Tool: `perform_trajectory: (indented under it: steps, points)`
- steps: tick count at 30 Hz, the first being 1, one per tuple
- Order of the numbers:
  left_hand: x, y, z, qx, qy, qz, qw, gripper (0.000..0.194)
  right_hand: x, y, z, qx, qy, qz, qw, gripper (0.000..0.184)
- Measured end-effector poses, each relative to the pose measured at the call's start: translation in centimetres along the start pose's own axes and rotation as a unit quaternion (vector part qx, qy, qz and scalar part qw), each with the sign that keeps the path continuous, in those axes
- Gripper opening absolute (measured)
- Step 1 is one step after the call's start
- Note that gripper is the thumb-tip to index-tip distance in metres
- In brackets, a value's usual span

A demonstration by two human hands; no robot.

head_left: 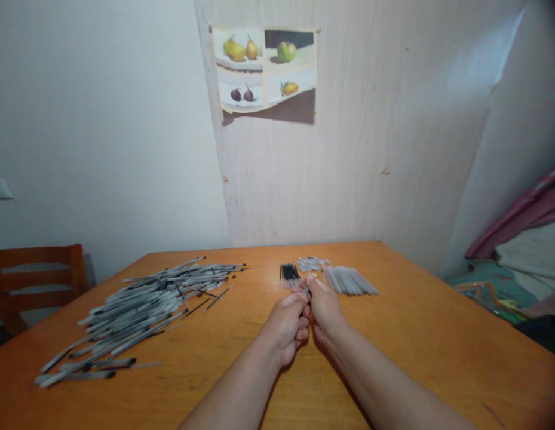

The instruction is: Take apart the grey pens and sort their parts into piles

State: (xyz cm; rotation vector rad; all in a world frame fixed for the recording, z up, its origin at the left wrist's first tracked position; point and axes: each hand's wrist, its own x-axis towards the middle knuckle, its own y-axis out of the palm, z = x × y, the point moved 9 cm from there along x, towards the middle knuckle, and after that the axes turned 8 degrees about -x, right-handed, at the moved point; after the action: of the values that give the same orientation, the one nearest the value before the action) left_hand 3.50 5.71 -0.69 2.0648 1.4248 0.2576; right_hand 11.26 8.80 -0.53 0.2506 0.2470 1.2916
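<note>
My left hand [287,325] and my right hand [324,304] meet over the middle of the table, both with fingers closed. A small greyish end of a slim pen [306,290] shows between their fingertips; the fingers hide the remainder. Just beyond my left hand is a row of thin black-ended pen refills [289,273]. Past my right hand, translucent pen barrels [349,280] lie side by side. Small whitish pieces [310,263] are scattered behind the hands, too small to identify.
A large loose heap of grey pens with black ends [143,304] covers the left of the wooden table [416,352]. At far left stands a wooden chair [35,278]. A fruit picture sheet [264,71] hangs on the wall. Cloth and bags [496,292] are at right.
</note>
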Motion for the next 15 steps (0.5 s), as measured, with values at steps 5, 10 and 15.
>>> perform_trajectory:
  steps: [5,10,15]
  points:
    - [0.2,0.0,0.1,-0.035,-0.023,0.027,0.999,0.024,-0.4,0.4,0.2,-0.003,-0.007,0.014,1.000,0.044]
    - [-0.4,0.3,0.4,-0.069,-0.043,0.052,0.995,0.020,0.6,-0.5,0.9,0.023,-0.004,0.007,1.000,0.038]
    - [-0.9,0.1,1.0,-0.092,-0.065,0.061,0.992,0.026,3.7,-5.3,2.7,0.108,-0.020,-0.096,0.989,0.028]
